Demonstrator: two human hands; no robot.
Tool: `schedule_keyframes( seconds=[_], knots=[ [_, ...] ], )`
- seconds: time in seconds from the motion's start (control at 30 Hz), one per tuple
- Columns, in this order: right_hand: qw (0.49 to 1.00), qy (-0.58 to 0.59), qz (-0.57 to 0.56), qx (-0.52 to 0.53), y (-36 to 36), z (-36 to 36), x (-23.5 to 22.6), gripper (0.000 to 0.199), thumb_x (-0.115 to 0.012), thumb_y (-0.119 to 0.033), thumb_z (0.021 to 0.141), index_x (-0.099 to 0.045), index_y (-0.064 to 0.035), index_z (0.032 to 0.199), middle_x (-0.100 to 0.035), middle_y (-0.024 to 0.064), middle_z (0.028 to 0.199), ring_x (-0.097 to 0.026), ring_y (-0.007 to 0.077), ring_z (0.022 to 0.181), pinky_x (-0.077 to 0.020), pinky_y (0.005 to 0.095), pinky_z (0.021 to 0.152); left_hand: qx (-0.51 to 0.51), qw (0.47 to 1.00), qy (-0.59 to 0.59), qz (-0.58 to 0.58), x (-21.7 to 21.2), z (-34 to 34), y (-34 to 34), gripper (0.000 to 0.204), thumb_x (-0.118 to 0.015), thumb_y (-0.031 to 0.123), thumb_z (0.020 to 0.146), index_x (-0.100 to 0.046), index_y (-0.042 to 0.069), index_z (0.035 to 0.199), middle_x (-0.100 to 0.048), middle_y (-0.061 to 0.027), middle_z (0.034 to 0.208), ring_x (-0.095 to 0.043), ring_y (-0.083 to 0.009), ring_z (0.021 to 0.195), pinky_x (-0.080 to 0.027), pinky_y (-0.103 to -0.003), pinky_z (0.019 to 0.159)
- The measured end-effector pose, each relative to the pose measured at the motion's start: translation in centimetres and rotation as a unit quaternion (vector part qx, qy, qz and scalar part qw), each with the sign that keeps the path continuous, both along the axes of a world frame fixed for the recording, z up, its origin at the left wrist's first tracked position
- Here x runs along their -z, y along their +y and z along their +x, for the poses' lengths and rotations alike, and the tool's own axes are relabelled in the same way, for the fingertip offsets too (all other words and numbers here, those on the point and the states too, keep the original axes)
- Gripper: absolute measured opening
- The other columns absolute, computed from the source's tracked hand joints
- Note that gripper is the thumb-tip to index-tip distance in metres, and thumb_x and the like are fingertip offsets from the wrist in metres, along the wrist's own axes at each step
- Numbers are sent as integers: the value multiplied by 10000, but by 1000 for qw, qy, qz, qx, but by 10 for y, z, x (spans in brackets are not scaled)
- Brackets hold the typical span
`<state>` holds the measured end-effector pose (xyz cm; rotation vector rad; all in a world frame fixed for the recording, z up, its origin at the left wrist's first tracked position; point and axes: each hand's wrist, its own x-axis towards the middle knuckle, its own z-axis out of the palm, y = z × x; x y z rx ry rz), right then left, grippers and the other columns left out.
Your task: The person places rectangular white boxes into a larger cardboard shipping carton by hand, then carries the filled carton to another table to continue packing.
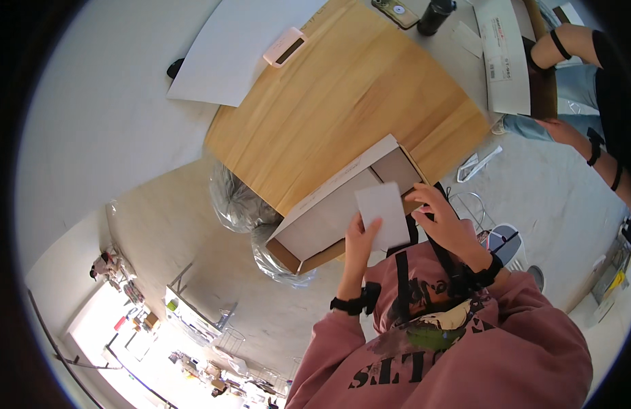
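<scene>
1. Two hands meet over one small white card (383, 215), held close in front of our chest, above the pink sweatshirt (465, 354) with its black lettering and straps.
2. Our left hand (360, 242) grasps the card from below – the thumb lies across its lower left face and the fingers sit behind it. A black band wraps that wrist.
3. Our right hand (445, 221) pinches the card's right edge, fingers curled over the upper right corner; it also wears a black wrist strap.
4. Just behind the card lies an open, shallow cardboard box (329, 218), pale inside, with brown side walls. The card overlaps the box's right half in our view, and we cannot tell whether the two are touching.
5. The box rests on the near edge of a round wooden table (343, 102). Crumpled clear plastic wrap (237, 201) bulges out at the table's lower left, just beside the box.
6. Farther out on the table, a large white sheet (240, 48) covers the left side, with a small white device (285, 46) lying on its edge.
7. At the far rim stand a dark cylindrical bottle (435, 15) and a long white carton (506, 58) – near them, another person's arm (567, 48) with black bands reaches in from the right.
</scene>
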<state>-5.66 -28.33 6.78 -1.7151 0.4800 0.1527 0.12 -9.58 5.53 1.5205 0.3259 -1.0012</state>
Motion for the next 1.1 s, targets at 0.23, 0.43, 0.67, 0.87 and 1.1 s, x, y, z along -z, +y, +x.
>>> schedule_keyframes(
  seconds=[0.23, 0.43, 0.67, 0.87, 1.1],
  knots=[
    [994, 61, 38, 86, -21, -36, 7, 353, -549, -38, 837, -459, -30, 1177, -473, 113, 1192, -563, 212, 1002, -479, 290, 782, -122, 991, 40, 33, 82, 14, -60, 267, -619, 103, 844, -505, -16, 1054, -598, -93, 982, -613, -177, 850, -516, -297, 695],
    [993, 41, -30, 102, -23, -44, 11, 363, -548, -29, 832, -444, -29, 1179, -475, 120, 1164, -573, 211, 954, -479, 299, 786, -11, 984, -78, 161, 96, 12, -67, 300, -637, 205, 835, -509, -35, 962, -594, -115, 835, -615, -204, 796, -502, -309, 648],
    [994, 15, -89, 56, -18, -38, 0, 380, -550, -23, 829, -436, -44, 1191, -458, 133, 1220, -585, 216, 922, -479, 322, 788, 216, 915, -116, 319, 88, 33, -60, 490, -453, 405, 891, -501, -75, 981, -623, -258, 831, -601, -432, 848, -460, -484, 776],
    [993, 30, -95, 57, -21, -42, -3, 384, -550, -24, 831, -431, -39, 1196, -460, 136, 1211, -586, 225, 927, -482, 326, 790, 269, 928, -41, 256, 78, 48, -56, 462, -459, 386, 899, -581, -51, 813, -640, -230, 766, -630, -364, 716, -495, -452, 699],
    [994, 21, -93, 53, -20, -45, 0, 395, -542, -8, 824, -425, -35, 1200, -463, 141, 1187, -583, 233, 922, -482, 332, 790, 319, 808, -283, 407, 74, 34, -55, 371, -535, 386, 862, -631, 49, 737, -651, -173, 747, -632, -348, 758, -490, -446, 663]
  ],
)
